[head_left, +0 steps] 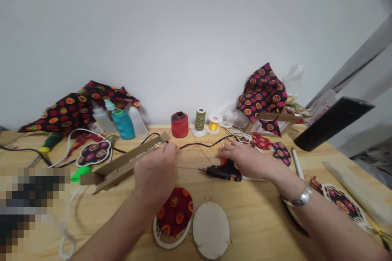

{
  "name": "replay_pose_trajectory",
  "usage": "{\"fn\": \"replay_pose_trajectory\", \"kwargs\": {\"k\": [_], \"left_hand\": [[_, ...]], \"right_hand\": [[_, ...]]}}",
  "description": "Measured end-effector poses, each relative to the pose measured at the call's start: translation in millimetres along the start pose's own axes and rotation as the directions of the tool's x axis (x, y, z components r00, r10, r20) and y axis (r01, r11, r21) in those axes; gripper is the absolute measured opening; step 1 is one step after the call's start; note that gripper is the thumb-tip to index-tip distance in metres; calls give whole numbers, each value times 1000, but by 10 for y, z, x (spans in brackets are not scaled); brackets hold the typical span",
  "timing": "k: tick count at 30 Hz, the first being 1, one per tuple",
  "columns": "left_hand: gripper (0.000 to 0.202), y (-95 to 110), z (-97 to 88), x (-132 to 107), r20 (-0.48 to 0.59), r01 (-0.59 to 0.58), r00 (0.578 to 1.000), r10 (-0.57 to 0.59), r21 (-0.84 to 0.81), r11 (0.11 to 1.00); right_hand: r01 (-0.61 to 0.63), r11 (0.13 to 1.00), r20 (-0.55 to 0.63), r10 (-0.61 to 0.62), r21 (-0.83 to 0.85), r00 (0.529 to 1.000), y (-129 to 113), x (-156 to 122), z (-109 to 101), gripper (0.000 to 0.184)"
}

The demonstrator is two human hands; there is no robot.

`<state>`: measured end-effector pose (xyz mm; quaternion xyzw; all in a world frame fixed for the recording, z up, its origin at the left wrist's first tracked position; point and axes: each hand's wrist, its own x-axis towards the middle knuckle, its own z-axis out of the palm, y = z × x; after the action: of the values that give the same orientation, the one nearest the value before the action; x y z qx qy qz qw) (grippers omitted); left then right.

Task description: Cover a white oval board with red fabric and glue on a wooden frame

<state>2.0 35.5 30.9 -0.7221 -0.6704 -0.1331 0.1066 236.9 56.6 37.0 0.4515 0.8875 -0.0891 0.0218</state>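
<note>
My left hand [157, 169] is closed in a fist against the near end of a folded cardboard box [122, 163]; what its fingers hold is hidden. A thin reddish thread [188, 167] runs between this hand and the nozzle of a black hot glue gun [220, 172]. Over the gun's handle lies my right hand [246, 157], its fingers curled around it beside the orange trigger. Below the hands, an oval of red patterned fabric [177, 212] rests on a pale wooden frame [171, 245]. A plain pale oval disc [211, 230] lies right of it.
Along the wall stand red [179, 125], green [200, 120], yellow [213, 123] and teal thread spools [123, 124], with plastic bottles [138, 122]. Patterned fabric [263, 89] spills from a box. A black cord [202, 144] crosses behind my hands; a pen [297, 163] lies right.
</note>
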Motion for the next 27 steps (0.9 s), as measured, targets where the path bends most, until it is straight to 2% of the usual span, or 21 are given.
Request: {"fn": "replay_pose_trajectory", "kwargs": {"k": [3, 7, 10, 13, 19, 24, 27], "left_hand": [[30, 17, 27, -17, 87, -91, 992, 97, -67, 994], [24, 84, 169, -28, 202, -220, 943, 265, -217, 951], [21, 119, 305, -22, 265, -233, 916, 301, -257, 938], [23, 115, 376, -4, 290, -215, 916, 278, -230, 949], [30, 102, 276, 15, 201, -137, 969, 141, -35, 990], [32, 142, 133, 77, 68, -125, 990, 120, 73, 989], [28, 119, 73, 142, -6, -102, 995, 103, 105, 989]], "right_hand": [[48, 997, 31, -46, -67, 998, 28, -24, 62, 39], [44, 995, 8, -43, -94, 999, 7, -28, 124, 29], [55, 998, -6, -55, -33, 998, 26, -61, 136, 25], [90, 994, -45, -87, 67, 995, 74, -113, 117, 24], [83, 984, -136, -62, 158, 989, 199, -188, 49, 37], [94, 989, -79, -85, 114, 993, 179, -203, 87, 28], [61, 993, -33, -58, 99, 998, 123, -198, 112, 28]]}}
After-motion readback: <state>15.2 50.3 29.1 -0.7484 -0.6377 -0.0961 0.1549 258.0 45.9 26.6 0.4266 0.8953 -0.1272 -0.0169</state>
